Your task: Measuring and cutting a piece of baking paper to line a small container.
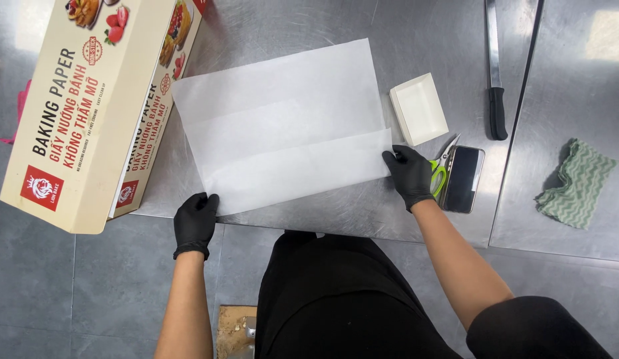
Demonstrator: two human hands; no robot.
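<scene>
White paper (283, 123), a translucent sheet folded over itself in bands, lies flat in the middle of the frame on a brushed steel surface (416, 219). I see both hands in black gloves at its lower corners. The left hand (195, 223) is curled over the near edge of the surface at the sheet's lower left corner, fingers bent, seemingly pinning or gripping that corner. The right hand (410, 174) presses its fingertips on the lower right corner; I judge this keeps the fold from springing open.

At upper left a long cream box (90, 113) with red and black lettering, fruit and pastry pictures and a red square emblem sits tilted, overhanging the edge. Something pink (20, 110) peeks from behind it.

Right of the sheet stands a small white open tray (419, 110). Just below, beside the right hand, lie green-handled scissors (441, 171) and a dark phone (464, 179), touching or nearly so. A black-handled knife (495, 73) lies at upper right, and a crumpled green cloth (579, 183) at far right.
</scene>
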